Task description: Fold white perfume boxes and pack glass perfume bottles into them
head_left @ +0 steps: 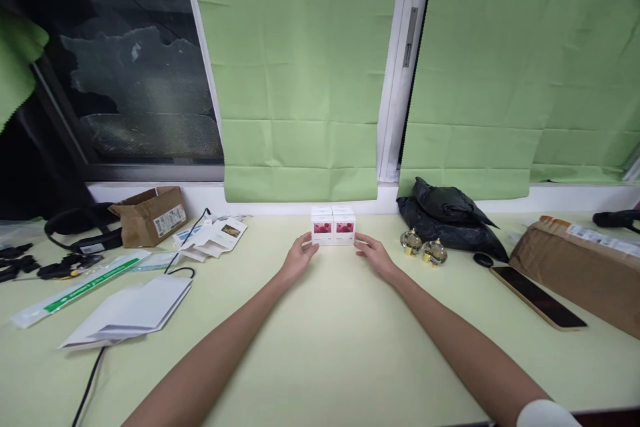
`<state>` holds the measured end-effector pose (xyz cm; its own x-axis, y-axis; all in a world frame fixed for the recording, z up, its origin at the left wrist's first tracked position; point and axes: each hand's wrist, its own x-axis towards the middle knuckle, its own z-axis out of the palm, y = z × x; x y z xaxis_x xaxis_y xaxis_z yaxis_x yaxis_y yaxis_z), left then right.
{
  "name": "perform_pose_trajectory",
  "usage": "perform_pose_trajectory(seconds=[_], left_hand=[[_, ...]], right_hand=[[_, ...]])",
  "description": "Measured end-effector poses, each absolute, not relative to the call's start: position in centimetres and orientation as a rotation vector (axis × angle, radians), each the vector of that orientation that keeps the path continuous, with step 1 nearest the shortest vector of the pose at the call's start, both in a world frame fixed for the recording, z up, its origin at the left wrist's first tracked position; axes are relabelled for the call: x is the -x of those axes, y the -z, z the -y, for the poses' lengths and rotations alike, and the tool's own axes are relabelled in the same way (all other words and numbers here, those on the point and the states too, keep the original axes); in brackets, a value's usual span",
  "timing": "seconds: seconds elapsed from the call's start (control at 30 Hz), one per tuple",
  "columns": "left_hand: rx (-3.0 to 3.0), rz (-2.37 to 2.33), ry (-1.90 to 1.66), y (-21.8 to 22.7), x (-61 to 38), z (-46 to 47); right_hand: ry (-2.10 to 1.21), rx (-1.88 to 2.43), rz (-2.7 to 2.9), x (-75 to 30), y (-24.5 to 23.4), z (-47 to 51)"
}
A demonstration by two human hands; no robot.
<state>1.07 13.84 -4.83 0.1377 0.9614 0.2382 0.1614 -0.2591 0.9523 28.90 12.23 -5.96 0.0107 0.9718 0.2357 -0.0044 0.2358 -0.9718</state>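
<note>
Several small white boxes (333,237) with pink-red pictures on their fronts stand pressed together in a block near the back of the table. My left hand (299,255) is at the block's left side, its fingertips against the left box and its thumb in front. On the right side, my right hand (375,255) has its fingers against the right box. Between them, the two hands hold the block from both sides. The boxes sit upright on the tabletop, and the rear ones show only their tops.
Right of the boxes are two glass ornaments (434,252), a black plastic bag (450,220), a phone (539,297) and a long cardboard box (580,267). Folded white papers (135,310), a green-labelled plastic sleeve (83,290) and an open carton (150,217) lie left.
</note>
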Motion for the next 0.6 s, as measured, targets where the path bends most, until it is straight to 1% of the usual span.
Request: perform_pose_trajectory(seconds=[0.6], left_hand=[[-1.634,-1.167,-1.17,3.8,-1.2,-12.7]], right_hand=[[-1.042,1.086,1.26,-28.6,5.1,-11.8]])
